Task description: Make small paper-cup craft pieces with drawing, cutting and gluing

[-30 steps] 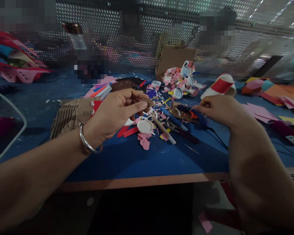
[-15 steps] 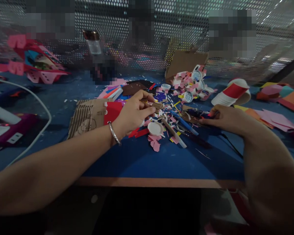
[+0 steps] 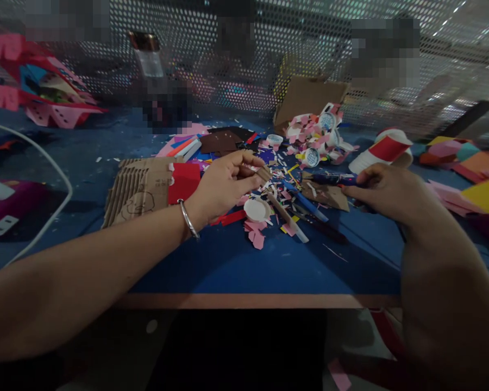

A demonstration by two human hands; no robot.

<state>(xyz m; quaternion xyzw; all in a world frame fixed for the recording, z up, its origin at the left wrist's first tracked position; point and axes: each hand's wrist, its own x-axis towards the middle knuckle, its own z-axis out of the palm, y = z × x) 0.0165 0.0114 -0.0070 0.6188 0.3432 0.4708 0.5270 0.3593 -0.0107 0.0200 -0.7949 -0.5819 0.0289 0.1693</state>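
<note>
My left hand [image 3: 232, 182], with a silver bangle at the wrist, pinches a small piece of cardboard [image 3: 264, 172] above the paper scraps. My right hand [image 3: 381, 184] is closed around a dark blue glue gun [image 3: 336, 179], its tip pointing left. Under that tip lies a flat brown cardboard scrap [image 3: 330, 196]. Between the hands sit a white bottle cap [image 3: 256, 209], a blue pen [image 3: 307, 203] and a whitish stick [image 3: 289, 218]. A corrugated cardboard piece [image 3: 140, 187] with a drawing and a red patch rests behind my left forearm.
Behind the scraps stands a pile of pink paper and caps [image 3: 321, 136], before a brown cardboard sheet [image 3: 309, 100]. A red-and-white paper roll [image 3: 385, 149] lies right. A white cable [image 3: 67, 179] curves at left near a purple power strip [image 3: 12, 209]. The table's front edge [image 3: 261, 300] is near me.
My right hand has shifted slightly right and up with the glue gun, showing more of the cardboard scrap beneath. My left hand still holds the cardboard piece. The view has shifted slightly.
</note>
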